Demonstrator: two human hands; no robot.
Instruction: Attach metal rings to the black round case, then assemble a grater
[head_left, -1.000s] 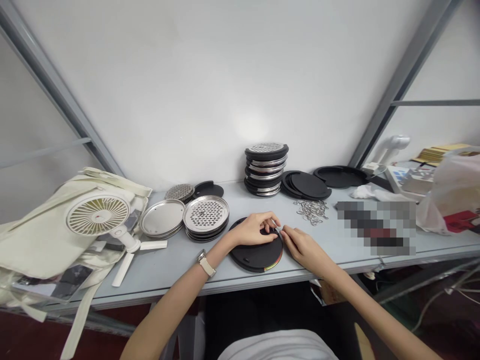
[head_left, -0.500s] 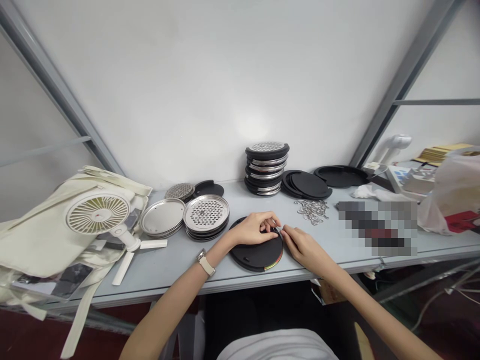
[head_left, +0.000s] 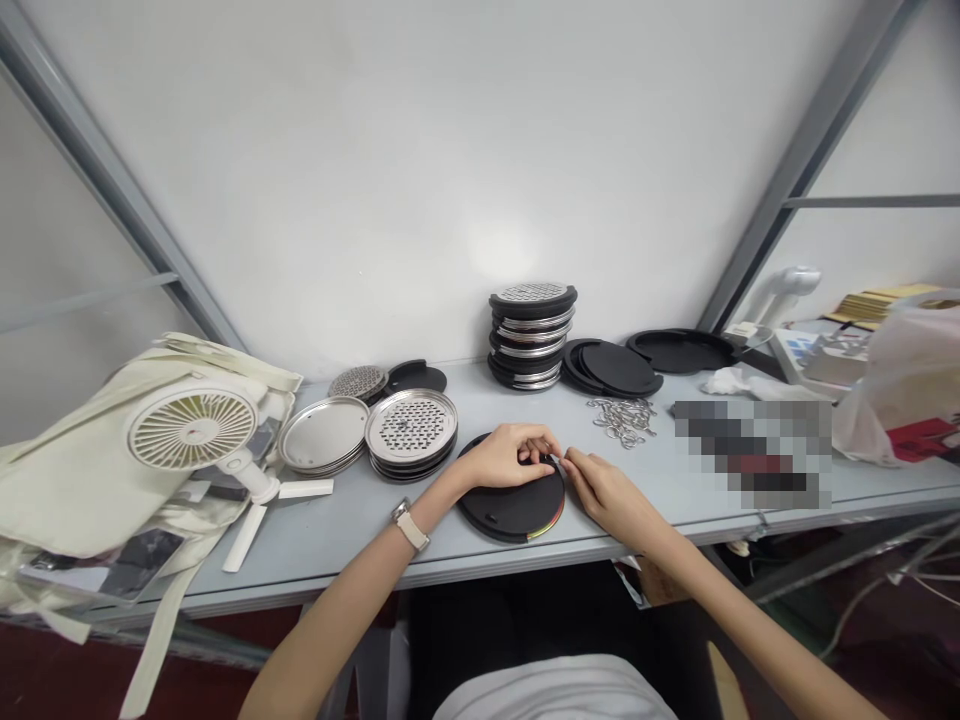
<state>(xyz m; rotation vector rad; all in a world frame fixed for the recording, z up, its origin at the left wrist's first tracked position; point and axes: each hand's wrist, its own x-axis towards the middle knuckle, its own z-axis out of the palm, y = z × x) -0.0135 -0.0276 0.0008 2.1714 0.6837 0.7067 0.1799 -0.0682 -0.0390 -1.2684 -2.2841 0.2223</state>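
A round black disc (head_left: 517, 510) with a shiny coloured strip on its right rim lies near the table's front edge. Across its upper part rests my left hand (head_left: 514, 455), its fingers curled and closed near the rim; what they hold is too small to make out. My right hand (head_left: 596, 485) pinches something small and thin at the disc's upper right edge, close to my left fingertips. Behind it lies a pile of small metal clips (head_left: 624, 420). To the left stand a stack of perforated metal discs (head_left: 412, 427) and a stack of plain metal discs (head_left: 325, 435).
At the wall stands a tall stack of black and metal discs (head_left: 531, 338), with black discs (head_left: 621, 368) beside it. A white fan (head_left: 193, 428) and a cream bag (head_left: 67, 480) occupy the left. A plastic bag (head_left: 892, 370) sits far right.
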